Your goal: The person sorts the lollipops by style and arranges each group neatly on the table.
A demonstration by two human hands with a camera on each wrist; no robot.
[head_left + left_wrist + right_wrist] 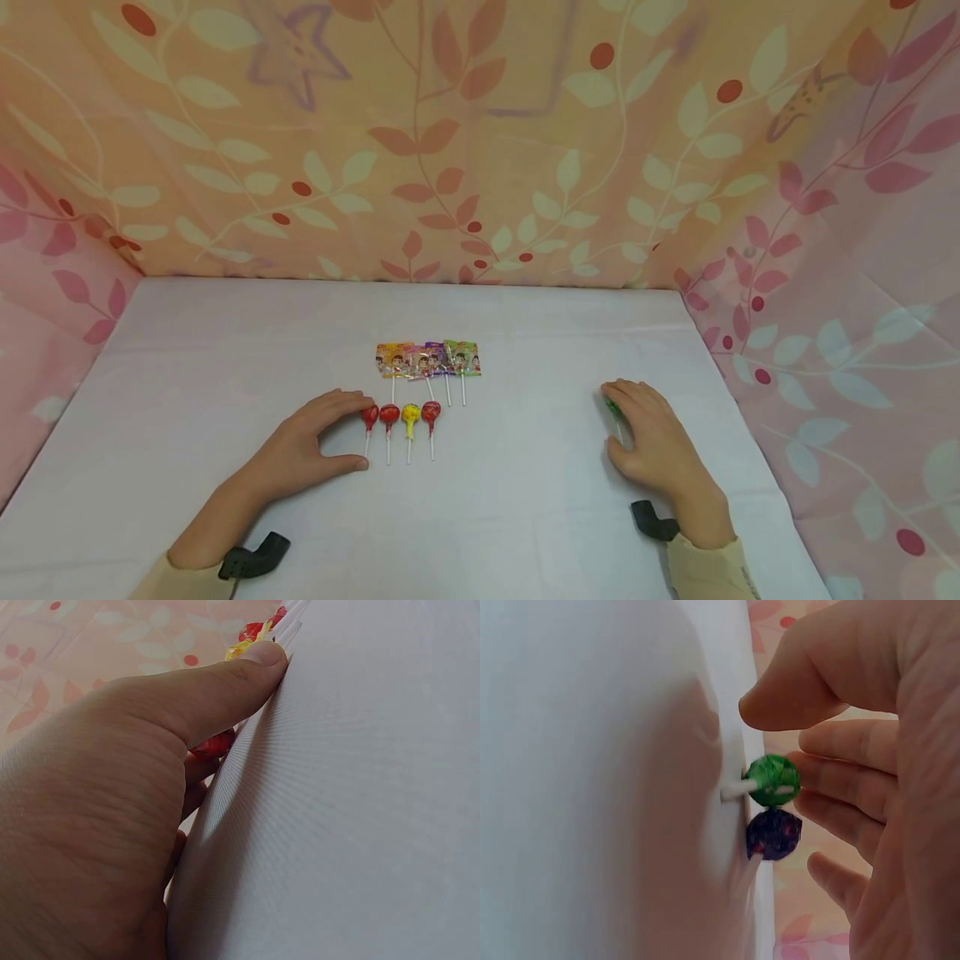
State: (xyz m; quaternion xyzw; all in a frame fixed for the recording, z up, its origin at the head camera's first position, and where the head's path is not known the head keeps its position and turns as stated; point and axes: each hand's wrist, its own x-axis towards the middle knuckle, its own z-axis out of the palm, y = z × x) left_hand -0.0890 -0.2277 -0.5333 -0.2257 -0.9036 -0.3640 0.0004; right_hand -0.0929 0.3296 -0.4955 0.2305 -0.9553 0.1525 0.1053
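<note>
Four lollipops lie in a row on the white cloth: a red lollipop (370, 417) at the left end, another red one (389, 414), a yellow lollipop (410, 414) and a third red one (431, 412). My left hand (307, 446) spans the leftmost one, fingertips at its candy head and thumb beside the stick's end. Farther right, my right hand (652, 433) is spread around a green lollipop (773, 781), thumb well apart from the fingers. Against the green candy sits a dark purple lollipop (774, 834), hidden under the hand in the head view.
Several flat, colourful wrapped lollipops (427, 360) overlap behind the row, their sticks pointing toward me. White cloth (525, 500) covers the table. Leaf-patterned curtains (480, 150) rise at the back and on both sides.
</note>
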